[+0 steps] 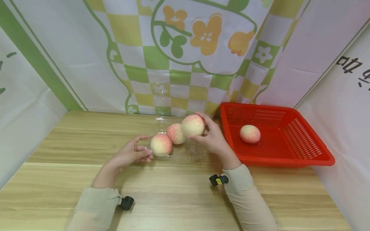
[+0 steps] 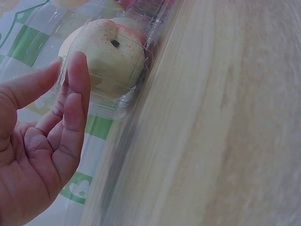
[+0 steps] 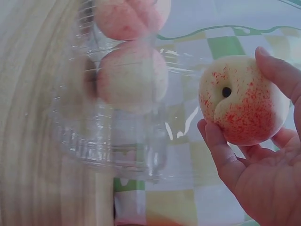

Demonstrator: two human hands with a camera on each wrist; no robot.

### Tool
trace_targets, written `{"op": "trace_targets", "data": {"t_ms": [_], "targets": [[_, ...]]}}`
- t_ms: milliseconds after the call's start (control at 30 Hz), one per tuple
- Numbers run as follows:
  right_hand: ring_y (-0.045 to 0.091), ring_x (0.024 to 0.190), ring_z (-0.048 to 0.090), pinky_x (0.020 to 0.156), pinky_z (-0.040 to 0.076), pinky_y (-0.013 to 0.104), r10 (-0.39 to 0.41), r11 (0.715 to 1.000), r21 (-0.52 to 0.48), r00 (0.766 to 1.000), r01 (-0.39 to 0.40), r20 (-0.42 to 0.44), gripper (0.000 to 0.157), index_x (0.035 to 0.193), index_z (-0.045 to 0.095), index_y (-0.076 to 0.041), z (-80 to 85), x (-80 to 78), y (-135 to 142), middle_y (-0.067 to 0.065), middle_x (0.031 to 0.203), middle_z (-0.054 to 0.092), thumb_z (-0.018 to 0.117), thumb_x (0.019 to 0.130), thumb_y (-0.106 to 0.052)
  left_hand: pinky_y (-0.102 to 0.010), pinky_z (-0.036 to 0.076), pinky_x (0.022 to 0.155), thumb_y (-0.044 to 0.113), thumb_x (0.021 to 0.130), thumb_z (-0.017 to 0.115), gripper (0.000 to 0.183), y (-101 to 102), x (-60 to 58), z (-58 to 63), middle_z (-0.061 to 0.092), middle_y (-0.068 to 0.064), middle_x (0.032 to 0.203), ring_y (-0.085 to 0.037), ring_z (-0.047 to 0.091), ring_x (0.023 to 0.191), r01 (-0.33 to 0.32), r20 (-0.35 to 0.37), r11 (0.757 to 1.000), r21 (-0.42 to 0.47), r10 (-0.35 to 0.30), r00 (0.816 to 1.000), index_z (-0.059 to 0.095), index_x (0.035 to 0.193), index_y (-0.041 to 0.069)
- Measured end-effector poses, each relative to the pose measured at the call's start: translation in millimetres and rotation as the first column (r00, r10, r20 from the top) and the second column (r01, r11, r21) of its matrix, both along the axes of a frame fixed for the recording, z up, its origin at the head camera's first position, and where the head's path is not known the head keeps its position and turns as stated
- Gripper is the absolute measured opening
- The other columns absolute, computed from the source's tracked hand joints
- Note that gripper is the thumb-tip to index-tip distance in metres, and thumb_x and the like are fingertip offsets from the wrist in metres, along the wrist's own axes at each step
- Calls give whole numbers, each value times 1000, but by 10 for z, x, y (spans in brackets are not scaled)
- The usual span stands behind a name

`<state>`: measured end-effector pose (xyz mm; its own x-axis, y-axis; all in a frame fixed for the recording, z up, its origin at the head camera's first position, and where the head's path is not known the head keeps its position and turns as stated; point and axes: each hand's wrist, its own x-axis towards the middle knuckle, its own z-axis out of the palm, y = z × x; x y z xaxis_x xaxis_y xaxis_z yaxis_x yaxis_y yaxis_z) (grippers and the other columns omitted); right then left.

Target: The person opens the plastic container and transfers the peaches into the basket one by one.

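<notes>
R hand [image 1: 215,136] grips peach [image 3: 242,101] btwn thumb & fingers, held up over R part of box [image 2: 113,110], nr back edge of worktop [image 1: 173,192]. L hand [image 2: 47,146] holds box by its L edge. Peach prob. light, firm w/ slight give; may roll. Best hold: round widest part, thumb opp. fingers. Box looks thin, slick, bendy; take rim gently.

Small booth-like spot, can't tell if home or shop: wood tabletop [image 1: 173,192] w/ flowery cloth [image 1: 180,64] behind & white sheets [image 1: 344,128] both sides.
</notes>
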<state>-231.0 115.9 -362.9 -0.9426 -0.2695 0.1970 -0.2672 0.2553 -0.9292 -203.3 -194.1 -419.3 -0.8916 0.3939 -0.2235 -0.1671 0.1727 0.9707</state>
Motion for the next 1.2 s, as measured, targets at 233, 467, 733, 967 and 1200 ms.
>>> {"op": "trace_targets", "data": {"t_ms": [233,467,733,967,1200], "targets": [[31,125,55,94,57,44,-7,1000,-11,1000,7,6,84,148,44,-12,86,49,22,12,145,51,83,75,3,-28,60,82,5,96,62,76,11,1,4,72,-7,89,-14,71,80,3,-5,1000,3,-3,1000,16,156,3],[30,127,54,94,57,46,-3,1000,-9,1000,3,-12,84,149,43,-15,197,110,104,9,144,52,82,76,2,-27,60,82,5,96,62,77,15,14,11,72,-5,88,-14,71,80,9,-7,1000,22,-9,1000,15,156,2],[26,129,52,94,55,25,-19,995,-101,1000,18,-9,86,151,36,-13,341,179,238,7,149,46,77,79,9,-27,60,83,6,96,62,78,2,21,24,72,-8,90,-14,71,80,14,-13,1000,16,-14,1000,13,157,2],[25,126,52,91,55,20,-46,985,-167,999,48,18,81,149,36,-11,470,203,448,5,150,45,73,80,13,-27,60,83,6,96,61,77,2,-4,18,72,-9,92,-14,71,80,9,-2,1000,-3,-9,1000,14,157,5],[22,126,52,89,56,20,-60,978,-200,998,62,16,81,150,36,-11,563,206,651,6,150,43,73,81,11,-26,60,83,6,96,62,78,-2,-1,3,72,-5,89,-13,71,80,12,4,1000,18,-12,1000,13,157,4]]}}
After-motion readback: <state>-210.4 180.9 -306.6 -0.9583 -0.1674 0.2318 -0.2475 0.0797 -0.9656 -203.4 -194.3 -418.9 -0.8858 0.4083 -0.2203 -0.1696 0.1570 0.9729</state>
